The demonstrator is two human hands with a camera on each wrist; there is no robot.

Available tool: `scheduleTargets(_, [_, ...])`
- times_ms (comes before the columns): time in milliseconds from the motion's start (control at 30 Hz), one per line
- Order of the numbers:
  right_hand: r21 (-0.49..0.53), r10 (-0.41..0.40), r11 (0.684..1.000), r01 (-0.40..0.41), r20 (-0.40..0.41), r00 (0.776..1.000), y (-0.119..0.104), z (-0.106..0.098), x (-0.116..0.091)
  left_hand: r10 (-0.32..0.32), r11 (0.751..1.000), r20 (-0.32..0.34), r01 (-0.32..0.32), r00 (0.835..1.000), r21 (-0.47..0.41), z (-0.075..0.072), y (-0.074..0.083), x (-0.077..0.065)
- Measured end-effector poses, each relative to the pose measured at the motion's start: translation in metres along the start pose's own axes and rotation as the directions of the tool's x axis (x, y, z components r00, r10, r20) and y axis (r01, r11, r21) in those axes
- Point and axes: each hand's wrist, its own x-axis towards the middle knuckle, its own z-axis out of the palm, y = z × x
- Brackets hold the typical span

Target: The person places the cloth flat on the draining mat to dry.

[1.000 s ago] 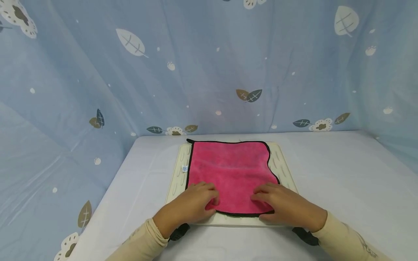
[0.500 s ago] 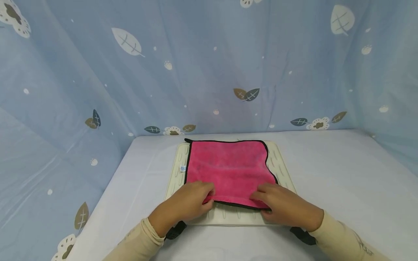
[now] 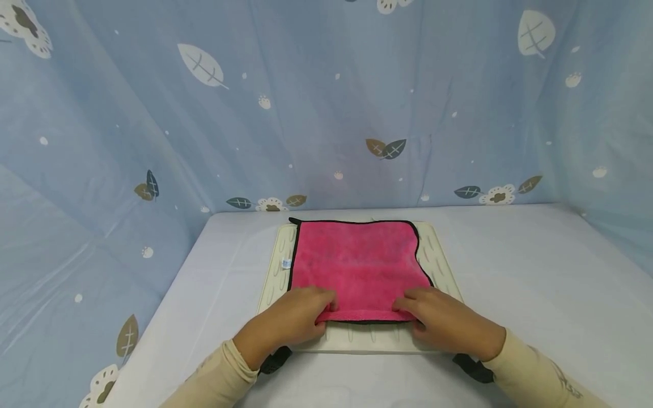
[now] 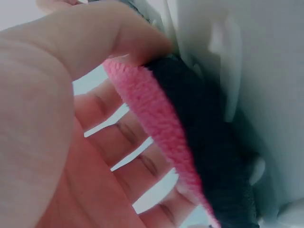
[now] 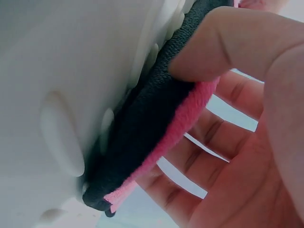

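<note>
A pink towel (image 3: 357, 260) with a black border lies spread on a cream board (image 3: 357, 343) that has raised oval bumps. Along its near side the towel is turned up into a narrow fold. My left hand (image 3: 298, 317) pinches the left end of this fold, and my right hand (image 3: 441, 320) pinches the right end. Seen from the left wrist, the thumb presses the black edging (image 4: 194, 123) with the fingers on the pink side. In the right wrist view the other thumb lies on the black edging (image 5: 147, 109) the same way, fingers behind the pink pile.
The board rests on a table with a white cover (image 3: 520, 272). A blue curtain (image 3: 316, 102) with leaf prints hangs behind and at the sides. A small white tag (image 3: 287, 263) sticks out from the towel's left edge. Dark straps (image 3: 275, 360) show under the wrists.
The towel's near edge has been drawn away from the board's front and turned into a narrow pink fold, baring more board. Both hands have kept nearly the same place, and their fingers have closed in.
</note>
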Motion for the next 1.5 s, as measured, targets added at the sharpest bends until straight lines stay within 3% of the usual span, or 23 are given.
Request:
scheduleTargets(400, [-0.073,0.027,0.997,-0.027,-0.009,1.000,0.001,0.001,0.002,-0.030,0.999,-0.021,0.031,0.999,0.026,0.001,-0.002,0.002])
scheduleTargets(533, [-0.082,-0.007,0.997,0.004,-0.026,1.000,0.001,-0.001,0.001,-0.026,0.999,-0.033,0.027,0.999,0.028,0.000,-0.002,0.002])
scheduleTargets(700, [-0.070,-0.050,0.996,0.047,-0.045,0.998,0.003,-0.004,0.001,-0.015,1.000,-0.038,0.016,0.999,0.009,-0.002,-0.001,0.002])
scheduleTargets(1000, [-0.028,-0.048,0.998,0.047,-0.008,0.999,0.003,-0.009,0.001,0.002,1.000,-0.035,-0.002,0.999,0.001,-0.001,-0.001,0.001])
scheduleTargets(1200, [-0.034,-0.025,0.999,0.025,0.003,1.000,0.003,-0.011,0.000,-0.002,1.000,-0.011,0.002,1.000,0.003,-0.001,-0.002,0.000])
scheduleTargets(1500, [-0.134,0.055,0.989,-0.054,0.006,0.998,0.016,-0.011,-0.004,-0.038,0.999,0.040,0.037,0.998,0.021,-0.004,-0.002,-0.002])
